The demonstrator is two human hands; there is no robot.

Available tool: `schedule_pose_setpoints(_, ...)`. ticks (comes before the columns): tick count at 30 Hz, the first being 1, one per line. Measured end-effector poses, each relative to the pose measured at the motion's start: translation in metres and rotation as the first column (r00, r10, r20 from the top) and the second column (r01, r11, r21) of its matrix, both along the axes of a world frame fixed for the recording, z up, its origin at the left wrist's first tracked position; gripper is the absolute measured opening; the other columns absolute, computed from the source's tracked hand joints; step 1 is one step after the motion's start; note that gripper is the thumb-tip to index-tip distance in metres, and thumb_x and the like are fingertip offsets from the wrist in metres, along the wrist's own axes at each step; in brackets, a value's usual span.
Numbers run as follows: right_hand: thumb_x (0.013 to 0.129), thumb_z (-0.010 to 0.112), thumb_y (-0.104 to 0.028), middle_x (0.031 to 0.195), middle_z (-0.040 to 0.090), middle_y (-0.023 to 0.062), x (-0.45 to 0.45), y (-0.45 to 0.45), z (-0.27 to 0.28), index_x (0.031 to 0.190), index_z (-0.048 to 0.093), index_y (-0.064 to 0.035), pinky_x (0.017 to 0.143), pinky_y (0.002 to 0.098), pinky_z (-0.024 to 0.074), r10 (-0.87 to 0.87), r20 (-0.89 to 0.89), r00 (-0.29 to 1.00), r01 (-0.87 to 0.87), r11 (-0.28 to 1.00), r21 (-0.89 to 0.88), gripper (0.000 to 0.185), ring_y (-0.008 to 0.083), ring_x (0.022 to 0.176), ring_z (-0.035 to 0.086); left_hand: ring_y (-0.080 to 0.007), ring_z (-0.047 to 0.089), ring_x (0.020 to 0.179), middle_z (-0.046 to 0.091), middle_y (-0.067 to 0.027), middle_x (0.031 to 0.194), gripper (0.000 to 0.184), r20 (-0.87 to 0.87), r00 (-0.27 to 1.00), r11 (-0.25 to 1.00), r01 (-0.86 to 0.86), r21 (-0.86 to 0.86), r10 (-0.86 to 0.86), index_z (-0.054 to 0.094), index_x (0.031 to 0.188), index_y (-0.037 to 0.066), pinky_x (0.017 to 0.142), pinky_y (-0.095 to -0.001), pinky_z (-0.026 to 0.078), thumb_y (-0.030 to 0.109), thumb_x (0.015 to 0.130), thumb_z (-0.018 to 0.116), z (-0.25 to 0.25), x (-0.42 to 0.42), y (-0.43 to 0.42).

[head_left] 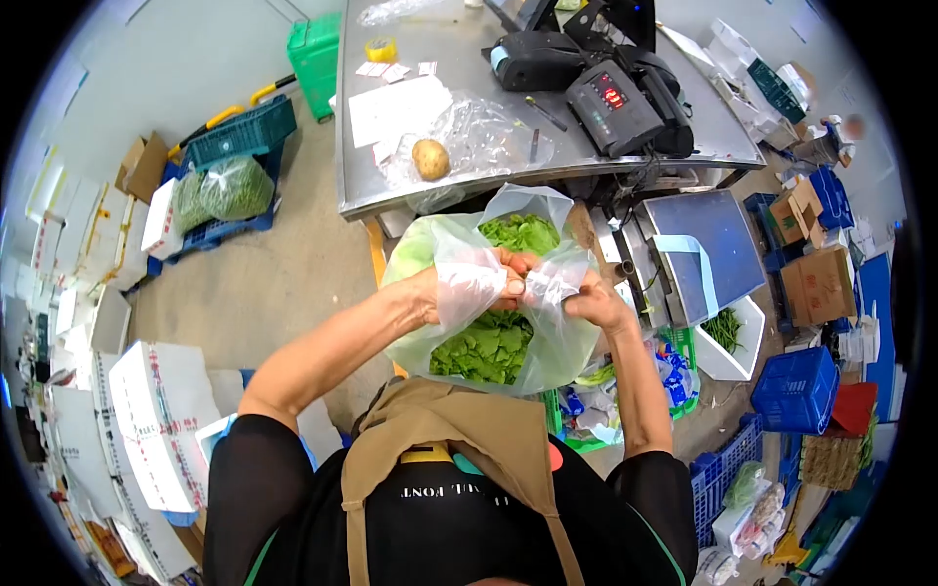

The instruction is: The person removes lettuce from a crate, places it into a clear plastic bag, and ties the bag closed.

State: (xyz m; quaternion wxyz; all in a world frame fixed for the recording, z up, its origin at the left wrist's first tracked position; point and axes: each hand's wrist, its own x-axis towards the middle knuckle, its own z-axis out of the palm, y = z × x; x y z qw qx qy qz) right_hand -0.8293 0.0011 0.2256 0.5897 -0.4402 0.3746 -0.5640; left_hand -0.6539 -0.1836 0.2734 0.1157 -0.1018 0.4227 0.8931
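Note:
A large translucent plastic bag full of leafy green lettuce is in front of my body, below the metal table's near edge. My left hand is closed on the bag's gathered plastic near the middle of the opening, with part of the film over its fingers. Just to the right, my right hand pinches the bag's other side. The two hands nearly meet above the lettuce, which shows both behind and in front of them.
On the metal table are a potato, tape, plastic film and a scale display. A platform scale stands at right, near a white box of green beans. White foam boxes stand at left.

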Motion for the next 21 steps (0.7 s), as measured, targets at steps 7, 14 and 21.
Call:
schedule_pose_setpoints(7,0.078,0.067,-0.033,0.150,0.019,0.0238,0.034,-0.051,0.002,0.141,0.033,-0.0006,0.114,0.0484,0.0154,-0.099,-0.863,0.496,0.148,0.989,-0.028,0.078,0.0370,0.141,0.017,-0.0174,0.060,0.097,0.060,-0.0042,0.100,0.031,-0.029,0.998,0.997,0.062,0.051,-0.060,0.052,0.101,0.009,0.088,-0.0319,0.051,0.009,0.079,0.074,-0.009,0.005,0.011)
schedule_pose_setpoints(14,0.068,0.073,-0.048,0.153,0.002,0.0267,0.075,-0.047,-0.023,0.132,0.051,-0.0129,0.104,0.0705,0.0036,-0.166,-0.942,0.293,-0.028,0.983,-0.182,0.076,0.0459,0.141,-0.002,-0.0155,0.060,0.087,0.059,-0.0052,0.093,0.032,0.043,0.981,0.977,0.195,-0.083,-0.192,0.051,0.101,0.006,0.067,-0.0250,0.048,0.019,0.082,0.072,0.002,0.019,0.018)
schedule_pose_setpoints(21,0.085,0.051,-0.037,0.153,0.005,0.0260,0.051,-0.058,-0.083,0.143,0.032,-0.0084,0.107,0.0664,0.0089,-0.146,-0.987,0.062,-0.032,0.988,-0.148,0.068,0.0399,0.143,0.004,-0.0162,0.056,0.078,0.061,-0.0079,0.091,0.054,0.305,0.937,0.910,0.268,-0.315,-0.171,0.057,0.110,-0.002,0.071,-0.0289,0.047,0.028,0.071,0.081,0.001,0.010,0.024)
